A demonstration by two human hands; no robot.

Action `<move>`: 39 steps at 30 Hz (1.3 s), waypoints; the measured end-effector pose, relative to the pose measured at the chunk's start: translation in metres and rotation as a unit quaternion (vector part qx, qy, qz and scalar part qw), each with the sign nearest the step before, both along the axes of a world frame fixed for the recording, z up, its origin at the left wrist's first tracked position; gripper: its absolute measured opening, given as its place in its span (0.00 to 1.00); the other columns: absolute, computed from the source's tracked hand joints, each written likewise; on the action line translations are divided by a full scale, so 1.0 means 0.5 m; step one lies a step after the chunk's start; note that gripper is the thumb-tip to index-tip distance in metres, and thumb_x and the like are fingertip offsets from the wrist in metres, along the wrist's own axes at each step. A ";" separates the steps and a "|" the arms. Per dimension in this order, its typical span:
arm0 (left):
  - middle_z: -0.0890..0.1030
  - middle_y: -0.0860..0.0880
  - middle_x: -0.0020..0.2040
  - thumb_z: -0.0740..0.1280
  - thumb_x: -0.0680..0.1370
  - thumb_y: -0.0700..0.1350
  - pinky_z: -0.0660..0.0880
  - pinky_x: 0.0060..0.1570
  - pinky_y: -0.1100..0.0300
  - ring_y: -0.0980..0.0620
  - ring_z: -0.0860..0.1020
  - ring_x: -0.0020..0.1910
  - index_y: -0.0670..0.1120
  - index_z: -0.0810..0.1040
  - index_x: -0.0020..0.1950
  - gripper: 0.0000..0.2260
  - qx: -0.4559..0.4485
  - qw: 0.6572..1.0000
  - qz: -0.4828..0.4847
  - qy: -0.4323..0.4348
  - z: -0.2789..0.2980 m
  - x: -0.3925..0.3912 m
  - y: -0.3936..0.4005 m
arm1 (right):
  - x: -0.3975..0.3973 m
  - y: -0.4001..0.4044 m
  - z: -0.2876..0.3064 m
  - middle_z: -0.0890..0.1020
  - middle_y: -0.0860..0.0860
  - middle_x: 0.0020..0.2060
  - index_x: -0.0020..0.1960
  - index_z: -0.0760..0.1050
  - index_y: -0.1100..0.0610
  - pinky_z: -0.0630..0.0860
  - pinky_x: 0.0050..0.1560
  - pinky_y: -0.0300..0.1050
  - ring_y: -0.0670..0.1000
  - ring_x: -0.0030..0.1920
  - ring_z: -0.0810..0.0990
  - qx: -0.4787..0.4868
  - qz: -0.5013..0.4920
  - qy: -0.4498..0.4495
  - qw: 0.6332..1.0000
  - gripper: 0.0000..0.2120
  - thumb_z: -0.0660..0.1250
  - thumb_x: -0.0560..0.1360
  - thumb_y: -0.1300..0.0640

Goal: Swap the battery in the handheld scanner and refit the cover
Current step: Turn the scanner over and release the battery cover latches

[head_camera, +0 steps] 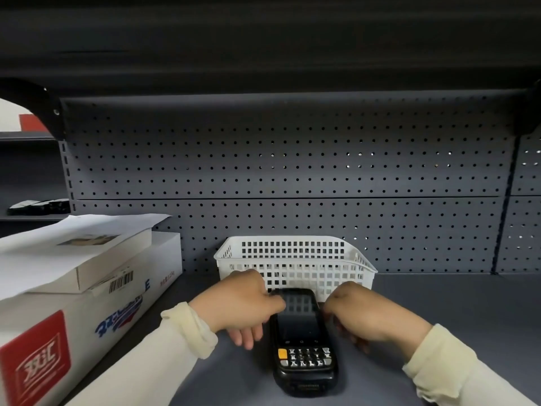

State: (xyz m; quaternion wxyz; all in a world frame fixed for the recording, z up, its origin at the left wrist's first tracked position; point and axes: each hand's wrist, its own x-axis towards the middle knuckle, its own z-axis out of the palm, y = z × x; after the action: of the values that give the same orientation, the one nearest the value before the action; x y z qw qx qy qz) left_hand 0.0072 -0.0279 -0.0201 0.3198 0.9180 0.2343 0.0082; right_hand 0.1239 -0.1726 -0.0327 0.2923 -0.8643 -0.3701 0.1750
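Note:
A black handheld scanner lies face up on the grey shelf, dark screen toward the back and keypad with one orange key toward me. My left hand grips its upper left side, fingers wrapped over the top corner. Against the upper right side rests my right hand, fingers curled under the edge. The scanner's back, its cover and any battery are hidden from view.
A white plastic mesh basket stands right behind the scanner against the grey pegboard wall. At the left, a large white carton with a red label carries a smaller white box and a paper sheet. An overhead shelf hangs above.

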 end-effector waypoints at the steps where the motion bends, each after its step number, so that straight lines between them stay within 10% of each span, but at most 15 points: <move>1: 0.79 0.46 0.28 0.61 0.75 0.49 0.73 0.20 0.64 0.52 0.76 0.20 0.36 0.77 0.42 0.16 0.004 1.000 0.005 -0.004 0.001 -0.002 -0.006 | -0.002 0.001 -0.001 0.75 0.60 0.31 0.37 0.71 0.61 0.65 0.17 0.37 0.55 0.23 0.70 0.004 -0.006 0.017 1.000 0.10 0.56 0.73 0.58; 7: 0.82 0.38 0.34 0.61 0.74 0.53 0.76 0.28 0.63 0.43 0.83 0.31 0.39 0.73 0.36 0.17 0.055 0.998 0.023 -0.012 0.000 -0.007 -0.033 | -0.012 -0.001 -0.006 0.72 0.55 0.22 0.31 0.72 0.61 0.64 0.17 0.36 0.53 0.17 0.65 0.060 -0.042 0.113 0.991 0.13 0.56 0.73 0.60; 19: 0.69 0.51 0.23 0.59 0.66 0.71 0.69 0.29 0.65 0.55 0.69 0.22 0.49 0.66 0.27 0.26 0.213 0.976 0.051 0.010 0.026 0.007 -0.088 | -0.030 0.003 0.012 0.78 0.57 0.27 0.42 0.73 0.64 0.73 0.19 0.40 0.52 0.19 0.77 0.169 -0.053 0.241 0.954 0.17 0.53 0.78 0.54; 24: 0.72 0.48 0.13 0.62 0.67 0.66 0.73 0.26 0.66 0.46 0.82 0.26 0.45 0.70 0.30 0.24 0.113 0.988 0.062 0.082 0.039 0.008 -0.080 | -0.030 0.010 0.021 0.80 0.52 0.19 0.46 0.74 0.65 0.75 0.22 0.40 0.51 0.21 0.79 0.189 -0.021 0.269 0.944 0.18 0.52 0.78 0.54; 31: 0.76 0.44 0.29 0.64 0.72 0.56 0.74 0.21 0.65 0.50 0.77 0.22 0.44 0.70 0.37 0.15 -0.116 0.989 0.071 0.066 0.043 -0.004 -0.062 | -0.037 0.018 0.022 0.82 0.55 0.24 0.41 0.76 0.63 0.77 0.25 0.40 0.52 0.25 0.82 0.217 -0.007 0.306 0.927 0.20 0.51 0.78 0.54; 39: 0.83 0.40 0.53 0.64 0.71 0.60 0.80 0.44 0.47 0.41 0.82 0.49 0.50 0.78 0.53 0.18 -0.274 0.957 0.081 -0.051 0.012 -0.050 -0.021 | -0.070 0.037 -0.001 0.79 0.59 0.39 0.53 0.71 0.60 0.79 0.35 0.49 0.58 0.36 0.79 0.205 -0.023 0.291 0.934 0.10 0.55 0.78 0.58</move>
State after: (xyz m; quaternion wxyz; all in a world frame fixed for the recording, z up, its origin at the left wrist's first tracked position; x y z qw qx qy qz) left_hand -0.0180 -0.0385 -0.0142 0.5686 0.7715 0.2848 0.0163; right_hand 0.0887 -0.1541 -0.0331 0.5620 -0.7052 -0.2769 0.3320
